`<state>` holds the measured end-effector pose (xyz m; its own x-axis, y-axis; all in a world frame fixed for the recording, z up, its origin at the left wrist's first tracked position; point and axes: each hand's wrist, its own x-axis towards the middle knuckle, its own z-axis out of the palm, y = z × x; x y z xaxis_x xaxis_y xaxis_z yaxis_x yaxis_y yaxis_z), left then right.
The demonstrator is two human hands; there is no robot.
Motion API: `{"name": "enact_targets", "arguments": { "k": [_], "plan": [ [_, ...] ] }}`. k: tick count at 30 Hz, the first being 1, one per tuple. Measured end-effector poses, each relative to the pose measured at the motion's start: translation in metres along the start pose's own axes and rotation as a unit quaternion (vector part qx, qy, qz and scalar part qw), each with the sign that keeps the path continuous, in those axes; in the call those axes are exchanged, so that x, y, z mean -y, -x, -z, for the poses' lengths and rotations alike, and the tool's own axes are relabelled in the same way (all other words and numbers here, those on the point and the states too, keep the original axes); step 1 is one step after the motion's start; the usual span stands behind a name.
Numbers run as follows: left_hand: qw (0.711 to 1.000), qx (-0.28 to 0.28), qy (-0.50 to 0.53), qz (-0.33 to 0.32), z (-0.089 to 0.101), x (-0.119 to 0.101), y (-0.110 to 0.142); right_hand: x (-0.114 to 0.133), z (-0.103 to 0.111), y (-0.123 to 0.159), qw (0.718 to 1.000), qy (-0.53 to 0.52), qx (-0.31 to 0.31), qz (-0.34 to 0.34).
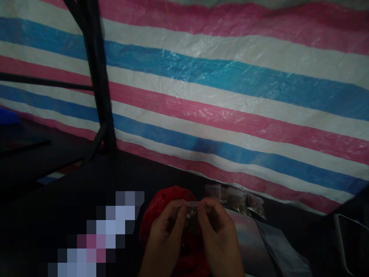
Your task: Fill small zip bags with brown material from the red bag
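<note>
Between my two hands is a small clear zip bag (191,211) with bits of something brownish and shiny inside. My left hand (167,227) pinches one end of its top edge with thumb and fingers. At the other end, my right hand (217,225) pinches the same edge. Both thumbs press near the seal line. Beneath the hands lies a red plastic bag (161,204), its inside dark and mostly hidden by my hands. Several filled small zip bags (236,201) lie just beyond my right hand.
Right of my hand are a flat silvery-grey object (250,238) and flat clear plastic bags (284,246). A phone-like slab (353,246) lies at the far right. A striped plastic sheet (230,115) hangs behind the dark table (129,173), beside a black metal post (99,84). A pixelated patch covers the lower left.
</note>
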<state>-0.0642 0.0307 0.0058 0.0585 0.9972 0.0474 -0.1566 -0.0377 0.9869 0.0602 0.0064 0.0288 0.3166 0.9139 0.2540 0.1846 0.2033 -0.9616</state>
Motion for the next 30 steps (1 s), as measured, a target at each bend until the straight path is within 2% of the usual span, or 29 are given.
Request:
{"name": "enact_targets", "arguments": {
  "k": [4, 10, 17, 25, 30],
  "plan": [
    [1.000, 0.012, 0.006, 0.000, 0.000, -0.001, 0.001, 0.003, 0.000, 0.000, 0.999, 0.024, 0.018, 0.022],
    [1.000, 0.016, -0.014, 0.015, -0.002, 0.002, 0.001, 0.002, -0.001, -0.001, 0.998, 0.047, -0.022, 0.046],
    [1.000, 0.020, 0.021, 0.000, -0.001, 0.002, -0.001, -0.001, -0.002, -0.001, 0.996, 0.068, 0.003, 0.055],
    [0.999, -0.003, 0.054, 0.003, -0.001, -0.003, -0.001, -0.001, -0.007, -0.002, 0.997, 0.057, 0.022, 0.054],
    [0.999, -0.012, 0.031, -0.015, 0.003, -0.002, -0.001, 0.001, -0.010, -0.002, 0.997, 0.046, 0.003, 0.054]
  ]
}}
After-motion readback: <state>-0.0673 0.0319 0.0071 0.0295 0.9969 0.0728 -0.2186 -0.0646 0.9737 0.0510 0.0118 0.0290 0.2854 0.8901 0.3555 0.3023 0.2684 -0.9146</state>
